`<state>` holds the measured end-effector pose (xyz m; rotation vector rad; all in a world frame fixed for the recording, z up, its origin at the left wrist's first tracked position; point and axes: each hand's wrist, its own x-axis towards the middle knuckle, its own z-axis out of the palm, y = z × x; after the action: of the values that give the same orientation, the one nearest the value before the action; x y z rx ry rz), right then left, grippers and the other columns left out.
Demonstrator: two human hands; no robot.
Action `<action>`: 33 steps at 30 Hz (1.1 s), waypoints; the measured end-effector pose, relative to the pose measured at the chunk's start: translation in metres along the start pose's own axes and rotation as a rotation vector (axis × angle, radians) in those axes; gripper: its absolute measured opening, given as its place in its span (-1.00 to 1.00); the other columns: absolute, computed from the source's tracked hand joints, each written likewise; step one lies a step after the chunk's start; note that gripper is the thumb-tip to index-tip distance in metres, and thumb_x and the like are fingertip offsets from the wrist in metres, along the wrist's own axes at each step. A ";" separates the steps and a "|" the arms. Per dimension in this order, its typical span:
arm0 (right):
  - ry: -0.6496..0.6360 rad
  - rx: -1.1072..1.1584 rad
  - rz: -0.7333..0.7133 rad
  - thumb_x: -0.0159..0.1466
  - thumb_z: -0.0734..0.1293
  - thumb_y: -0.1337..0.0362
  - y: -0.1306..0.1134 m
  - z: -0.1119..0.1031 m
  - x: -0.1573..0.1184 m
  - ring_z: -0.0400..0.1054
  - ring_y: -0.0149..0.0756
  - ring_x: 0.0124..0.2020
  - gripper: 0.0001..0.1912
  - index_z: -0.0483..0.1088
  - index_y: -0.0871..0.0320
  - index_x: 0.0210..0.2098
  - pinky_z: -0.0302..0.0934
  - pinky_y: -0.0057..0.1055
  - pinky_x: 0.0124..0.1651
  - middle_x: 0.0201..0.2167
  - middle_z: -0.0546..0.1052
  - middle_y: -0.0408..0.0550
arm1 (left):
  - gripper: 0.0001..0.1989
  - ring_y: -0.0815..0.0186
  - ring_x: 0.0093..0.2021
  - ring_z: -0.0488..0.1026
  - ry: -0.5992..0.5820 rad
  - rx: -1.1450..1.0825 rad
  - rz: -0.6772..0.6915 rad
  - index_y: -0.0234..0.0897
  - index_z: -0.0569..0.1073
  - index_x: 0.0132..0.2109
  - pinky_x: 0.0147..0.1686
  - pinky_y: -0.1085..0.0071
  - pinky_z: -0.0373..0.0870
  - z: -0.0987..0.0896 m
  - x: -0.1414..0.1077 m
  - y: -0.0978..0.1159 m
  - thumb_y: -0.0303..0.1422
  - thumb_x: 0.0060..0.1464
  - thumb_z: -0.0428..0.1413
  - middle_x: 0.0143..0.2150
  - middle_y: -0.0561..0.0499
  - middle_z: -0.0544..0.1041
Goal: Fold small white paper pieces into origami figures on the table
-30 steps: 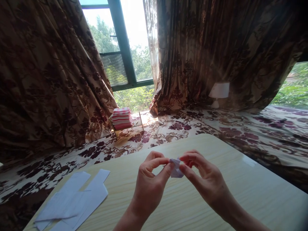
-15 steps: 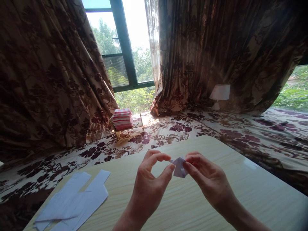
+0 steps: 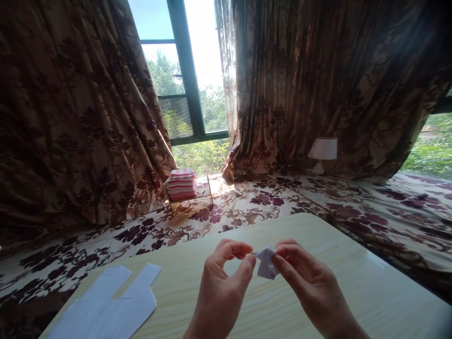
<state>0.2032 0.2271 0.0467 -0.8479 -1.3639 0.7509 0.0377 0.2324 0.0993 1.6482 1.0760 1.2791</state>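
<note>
A small piece of folded white paper [image 3: 267, 264] is held above the table between my two hands. My right hand [image 3: 310, 278] pinches its right side between thumb and fingers. At the paper's upper left corner, the thumb and index finger of my left hand [image 3: 226, 282] close on a thin tip. The paper has creased, angled faces and a pointed lower edge. The fingertips hide parts of it.
Several white paper sheets and strips [image 3: 106, 306] lie overlapping at the left of the pale wooden table [image 3: 197, 263]. Beyond it, on floral cloth [image 3: 240, 207], are a small stand with folded striped cloths [image 3: 181, 184] and a white lamp [image 3: 323, 149]. Patterned curtains [image 3: 300, 84] flank a window.
The view has tilted up a little, so everything sits lower. My left thumb and index finger have closed together at the paper's left tip. My right hand keeps its pinch.
</note>
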 end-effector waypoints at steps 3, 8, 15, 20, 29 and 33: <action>0.008 0.006 -0.014 0.25 0.32 0.26 0.000 0.001 0.000 0.34 -0.38 -0.32 -0.97 0.41 0.04 -0.31 0.29 -0.52 -0.34 -0.28 0.34 -0.13 | -0.88 0.23 -0.22 0.41 -0.021 0.005 0.000 -0.28 0.51 -0.28 -0.12 0.28 0.33 0.000 -0.001 -0.003 -0.35 0.01 0.14 -0.31 -0.02 0.46; 0.069 0.023 -0.008 0.26 0.32 0.25 -0.005 0.006 -0.001 0.31 -0.44 -0.35 -0.96 0.40 0.05 -0.33 0.26 -0.57 -0.35 -0.29 0.31 -0.16 | -0.85 0.22 -0.20 0.41 0.073 0.076 -0.006 -0.27 0.47 -0.25 -0.11 0.27 0.32 0.000 -0.002 -0.004 -0.33 0.01 0.15 -0.29 -0.01 0.49; 0.059 0.034 -0.017 0.27 0.32 0.27 -0.006 0.009 -0.002 0.32 -0.42 -0.33 -0.97 0.40 0.06 -0.32 0.25 -0.54 -0.32 -0.28 0.31 -0.15 | -0.98 0.30 -0.29 0.41 0.053 0.146 0.128 -0.27 0.45 -0.35 -0.22 0.38 0.32 0.005 -0.004 0.004 -0.43 0.02 0.12 -0.36 0.05 0.44; 0.024 -0.013 -0.064 0.26 0.32 0.29 -0.003 0.007 -0.002 0.30 -0.41 -0.32 -0.99 0.39 0.05 -0.31 0.23 -0.54 -0.32 -0.28 0.31 -0.16 | -0.95 0.35 -0.33 0.41 0.053 0.146 0.178 -0.27 0.44 -0.39 -0.27 0.44 0.32 0.006 -0.004 0.004 -0.44 0.03 0.13 -0.38 0.07 0.43; -0.016 -0.021 -0.077 0.30 0.28 0.32 -0.007 0.008 -0.004 0.26 -0.42 -0.25 -0.94 0.36 0.00 -0.28 0.22 -0.55 -0.27 -0.25 0.30 -0.17 | -0.91 0.38 -0.36 0.41 0.048 0.172 0.266 -0.27 0.44 -0.42 -0.32 0.50 0.34 0.006 -0.005 0.009 -0.51 0.02 0.12 -0.40 0.08 0.42; -0.015 -0.019 -0.078 0.29 0.28 0.33 -0.008 0.008 -0.005 0.28 -0.40 -0.25 -0.94 0.37 0.02 -0.27 0.24 -0.53 -0.27 -0.25 0.30 -0.15 | -0.93 0.38 -0.35 0.41 0.031 0.183 0.274 -0.27 0.45 -0.39 -0.31 0.50 0.34 0.006 -0.007 0.008 -0.51 0.02 0.13 -0.39 0.07 0.43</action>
<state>0.1944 0.2196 0.0513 -0.8010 -1.4112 0.6864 0.0444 0.2228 0.1037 1.9725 1.0371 1.4177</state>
